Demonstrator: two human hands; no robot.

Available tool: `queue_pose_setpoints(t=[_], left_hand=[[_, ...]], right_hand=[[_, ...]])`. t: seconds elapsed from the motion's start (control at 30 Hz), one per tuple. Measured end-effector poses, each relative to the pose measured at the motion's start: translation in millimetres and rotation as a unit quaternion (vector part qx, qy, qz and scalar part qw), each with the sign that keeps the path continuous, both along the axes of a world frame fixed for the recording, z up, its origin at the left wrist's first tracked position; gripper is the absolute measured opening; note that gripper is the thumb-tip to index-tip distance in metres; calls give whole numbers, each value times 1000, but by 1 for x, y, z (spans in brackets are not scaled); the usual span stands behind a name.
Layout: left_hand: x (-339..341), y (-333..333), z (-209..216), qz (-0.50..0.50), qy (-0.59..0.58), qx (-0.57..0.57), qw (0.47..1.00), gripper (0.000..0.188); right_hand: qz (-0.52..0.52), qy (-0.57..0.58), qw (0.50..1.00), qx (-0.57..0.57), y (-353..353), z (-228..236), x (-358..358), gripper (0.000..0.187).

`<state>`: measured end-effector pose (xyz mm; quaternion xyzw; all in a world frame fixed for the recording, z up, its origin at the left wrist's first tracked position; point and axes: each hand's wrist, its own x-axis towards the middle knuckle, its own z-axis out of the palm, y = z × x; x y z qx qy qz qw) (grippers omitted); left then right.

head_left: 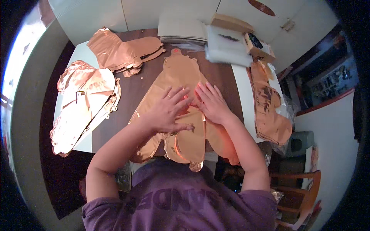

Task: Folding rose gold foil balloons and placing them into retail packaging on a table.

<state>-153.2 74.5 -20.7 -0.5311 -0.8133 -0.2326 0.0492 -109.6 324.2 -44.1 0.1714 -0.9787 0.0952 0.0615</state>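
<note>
A flat, uninflated copper-coloured foil balloon [181,73] lies lengthwise in front of me on the brown tabletop [127,90]. Its narrow tabbed end points away from me, and its near part spreads into rounded lobes at the table's near edge. One flap [191,142] is folded over the middle, with creases beside it. My left hand [167,109] rests on the foil left of centre, fingers spread and thumb pointing right. On the right of the middle, my right hand [212,104] lies flat with fingers stretched out. Neither hand grips anything.
Flat foil balloons are piled at the left [83,104], the back left [125,48] and the right edge [268,106]. Along the back are a stack of white sheets [181,29], clear plastic bags [225,48] and a cardboard box [266,54]. A wooden chair [310,196] stands at lower right.
</note>
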Motion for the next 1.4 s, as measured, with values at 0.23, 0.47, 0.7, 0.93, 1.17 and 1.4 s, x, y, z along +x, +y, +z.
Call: queue_pose_setpoints(t=[0.23,0.47,0.7,0.93,1.17,1.4], left_hand=[[-9,-8,-18,-2,-16,-51,999,89],[-13,-10,-18,-17,-17,-27,999,90],[-7,-8,-9,27,20,-58,998,89],[-8,-9,-19,18,-1,-52,998,91],[-13,-11,-29,10,1,-52,999,84],[-9,-12,-23,4,-3,-54,999,84]], right_hand=[[-193,10,978,-76,6,36,47,59],[-343,-155,927,-12,21,68,102,50],[-324,-143,922,-156,36,50,96,35],[-85,-138,869,-467,-42,77,66,14],[-15,-23,925,-378,-48,38,43,23],[-35,-37,996,-73,-40,1,28,66]])
